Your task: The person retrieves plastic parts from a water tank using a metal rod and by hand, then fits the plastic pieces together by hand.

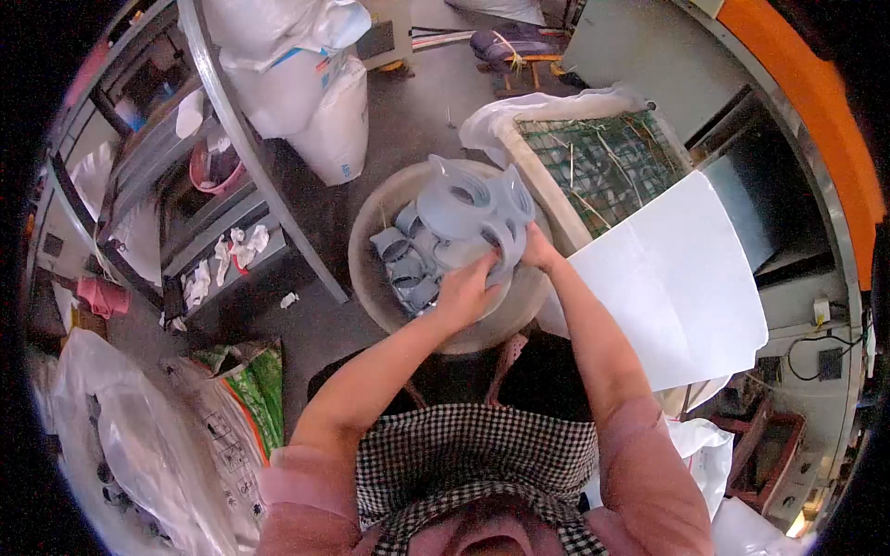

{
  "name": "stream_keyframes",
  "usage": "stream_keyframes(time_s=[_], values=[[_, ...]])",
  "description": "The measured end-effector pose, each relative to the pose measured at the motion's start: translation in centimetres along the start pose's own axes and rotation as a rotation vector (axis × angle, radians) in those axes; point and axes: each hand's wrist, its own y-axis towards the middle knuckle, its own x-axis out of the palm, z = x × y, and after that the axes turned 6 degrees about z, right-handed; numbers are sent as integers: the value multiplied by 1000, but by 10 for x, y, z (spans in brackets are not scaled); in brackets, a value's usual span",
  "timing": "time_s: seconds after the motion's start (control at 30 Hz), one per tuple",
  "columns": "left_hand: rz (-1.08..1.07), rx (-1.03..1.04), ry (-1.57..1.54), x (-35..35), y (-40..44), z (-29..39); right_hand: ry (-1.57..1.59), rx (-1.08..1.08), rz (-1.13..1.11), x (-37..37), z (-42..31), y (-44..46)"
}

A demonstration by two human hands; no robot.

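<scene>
Over a wide round tub (369,208), I hold a cluster of grey plastic pipe fittings (491,199) with several round openings. My left hand (466,293) is closed on its near side, thumb and fingers against the lower ring. On the right edge my right hand (537,248) grips the same cluster, its fingers partly hidden behind the plastic. Loose grey pipe fittings (405,264) lie in the left part of the tub, below and beside the held piece. Whether the held pieces are joined together I cannot tell.
A pale bin (533,162) with green netting stands right of the tub, beside a large white sheet (672,278). White sacks (324,111) stand at the back left, near a metal frame (269,176). Clear plastic bags (139,445) lie at lower left.
</scene>
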Motion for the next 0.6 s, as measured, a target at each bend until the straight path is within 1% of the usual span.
stream_keyframes(time_s=[0.03, 0.07, 0.1, 0.13, 0.17, 0.2, 0.27, 0.3, 0.37, 0.4, 0.43, 0.47, 0.5, 0.53, 0.57, 0.6], values=[[-4, -12, 0, -1, 3, 3, 161, -139, 93, 10, 24, 7], [-90, -133, -2, -5, 8, 8, 52, -159, 89, 7, 20, 9], [-176, -254, -5, -6, 10, 11, 56, -150, 79, 2, 7, 2], [-179, -264, -6, -2, 10, 8, 21, -100, 1, -8, -13, -5], [-195, -327, -51, 3, 10, 4, -13, -50, -75, -12, -22, -8], [-216, -389, -97, 8, 8, 1, -9, -41, -80, -9, -19, -11], [-251, -438, -162, 16, 6, -4, -114, 143, -211, -8, -12, -16], [-278, -481, -225, 20, 5, -6, -113, 150, -214, -4, -6, -17], [-246, -449, -241, 36, 0, -23, -423, 165, -239, 6, 9, -15], [-207, -414, -251, 43, -3, -31, -423, 165, -245, 4, 8, -15], [-206, -417, -250, 48, -6, -35, -433, 238, -323, 0, 4, -14], [-148, -351, -335, 53, -7, -39, -443, 307, -398, -4, 0, -13], [-103, -317, -374, 51, -4, -37, -448, 294, -398, -6, 2, -13], [-60, -282, -411, 43, 2, -29, -341, 233, -294, -7, 10, -14], [-98, -271, -338, 34, 3, -20, -228, 170, -200, -5, 17, -15], [-136, -266, -261, 26, 2, -12, -159, 157, -168, -5, 21, -16]])
